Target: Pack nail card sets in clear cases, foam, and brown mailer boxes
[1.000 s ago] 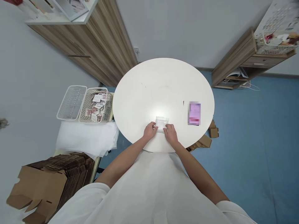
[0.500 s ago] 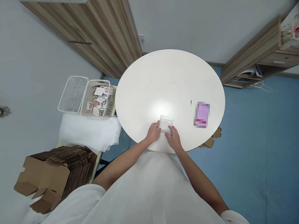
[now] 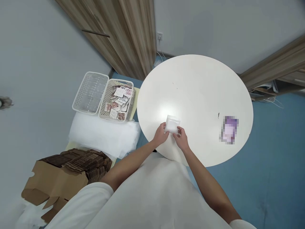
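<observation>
Between my two hands is a small square packet wrapped in white translucent sheet (image 3: 172, 123), near the front edge of the round white table (image 3: 200, 86). My left hand (image 3: 161, 133) grips its left side, thumb at the lower corner and fingers along the edge. Its lower right corner is pinched by my right hand (image 3: 181, 138), the thumb low and the fingertips at the side. What lies inside the wrapping cannot be made out.
A pixelated purple item (image 3: 229, 130) lies at the table's right. To the left stand a basket of small printed cards (image 3: 119, 101), a clear-bottomed white basket (image 3: 90, 92), a stack of white translucent sheets (image 3: 102, 133) and folded brown cardboard boxes (image 3: 64, 178).
The view has swung left, so the table and baskets appear farther right. Both hands still hold the white packet, now seemingly lifted or tilted slightly.
</observation>
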`<state>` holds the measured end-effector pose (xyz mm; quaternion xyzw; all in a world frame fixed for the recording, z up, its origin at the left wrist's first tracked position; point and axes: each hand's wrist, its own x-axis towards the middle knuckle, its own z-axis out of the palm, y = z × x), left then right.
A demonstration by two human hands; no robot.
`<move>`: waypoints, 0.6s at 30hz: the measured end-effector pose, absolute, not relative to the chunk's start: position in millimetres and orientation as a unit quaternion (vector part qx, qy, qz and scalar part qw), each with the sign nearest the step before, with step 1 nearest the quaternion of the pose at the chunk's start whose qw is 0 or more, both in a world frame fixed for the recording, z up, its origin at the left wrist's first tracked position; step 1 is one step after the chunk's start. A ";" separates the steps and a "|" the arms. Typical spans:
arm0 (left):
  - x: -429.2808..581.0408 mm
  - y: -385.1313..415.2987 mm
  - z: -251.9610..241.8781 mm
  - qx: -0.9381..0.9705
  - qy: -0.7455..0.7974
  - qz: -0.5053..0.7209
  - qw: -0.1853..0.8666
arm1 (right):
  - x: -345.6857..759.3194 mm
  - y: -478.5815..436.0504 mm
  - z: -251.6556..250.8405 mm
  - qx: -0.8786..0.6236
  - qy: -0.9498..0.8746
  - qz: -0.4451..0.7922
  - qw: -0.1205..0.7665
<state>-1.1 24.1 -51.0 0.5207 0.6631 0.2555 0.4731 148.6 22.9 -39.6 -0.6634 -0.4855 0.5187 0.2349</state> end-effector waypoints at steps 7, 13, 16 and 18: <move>-86.8 47.0 -56.6 0.489 0.686 0.299 0.449 | 54.9 62.2 -45.2 -0.625 -0.493 0.554 0.245; -135.1 75.3 -65.2 0.470 0.696 0.325 0.435 | 6.7 93.1 -48.6 -0.605 -0.491 0.565 0.273; -147.7 88.7 -69.4 0.465 0.696 0.342 0.428 | -8.4 108.7 -47.5 -0.594 -0.471 0.585 0.287; -152.9 97.2 -71.9 0.459 0.695 0.349 0.430 | -16.3 118.6 -47.1 -0.588 -0.463 0.592 0.298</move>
